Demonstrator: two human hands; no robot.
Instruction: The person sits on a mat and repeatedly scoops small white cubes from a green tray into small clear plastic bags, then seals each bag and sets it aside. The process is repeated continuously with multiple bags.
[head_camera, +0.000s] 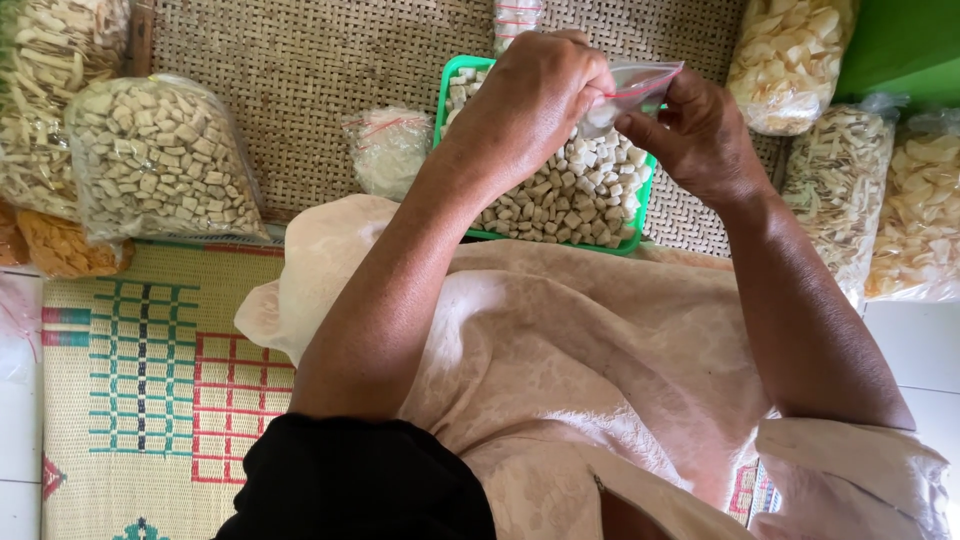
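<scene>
The big bag of cracker cubes (160, 160) is lying at ten o'clock, the green tray (441, 100) of cubes is sitting centred within reach, and above it the left hand (530, 95) and right hand (695, 130) are pinching the small zip bag (640, 85) by its mouth, each clamped on an edge.

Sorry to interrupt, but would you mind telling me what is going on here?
A seated person holds a small clear zip bag with both hands, the left hand and right hand pinching its top edge above a green tray heaped with small pale cubes. Larger filled plastic bags of similar snacks lie around on the woven mat.
</scene>
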